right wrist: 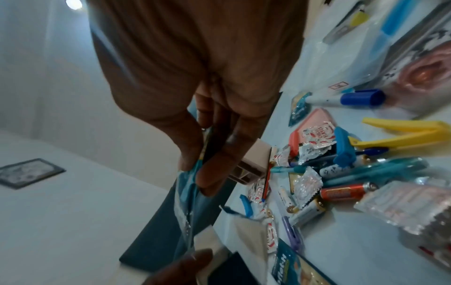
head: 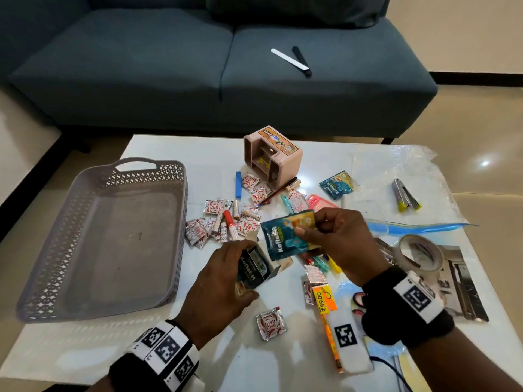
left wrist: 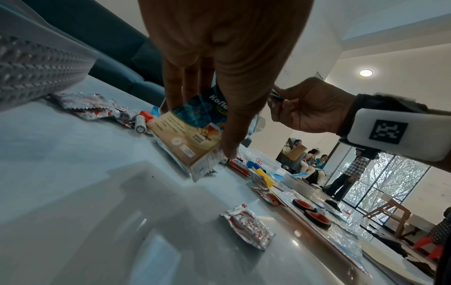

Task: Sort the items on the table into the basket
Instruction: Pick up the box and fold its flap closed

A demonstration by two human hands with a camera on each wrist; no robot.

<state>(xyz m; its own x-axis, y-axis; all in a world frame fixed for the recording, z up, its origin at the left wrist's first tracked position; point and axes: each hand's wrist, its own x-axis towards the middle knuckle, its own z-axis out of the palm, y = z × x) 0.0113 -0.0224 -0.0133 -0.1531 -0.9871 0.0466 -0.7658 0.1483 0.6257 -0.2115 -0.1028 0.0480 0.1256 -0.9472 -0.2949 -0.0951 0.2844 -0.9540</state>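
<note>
The table carries a grey basket at its left, with nothing in it as yet, and a scatter of small goods across the middle and right. Near the front edge the left hand is clenched round an open carton standing tilted on the table, fingers on one face and thumb on the other. The right hand pinches a blue sachet by its upper edge between thumb and fingers, holding it in the air just above the carton's mouth. A like sachet lies farther back, and red-and-silver packets are heaped beside the basket. In the inspector's judgement the step in hand is returning the sachet to its carton before the carton goes to the basket. It would be done well by steadying the carton, mouth up, aligning the sachet's narrow edge with the opening, and sliding it in without creasing the flap.
</note>
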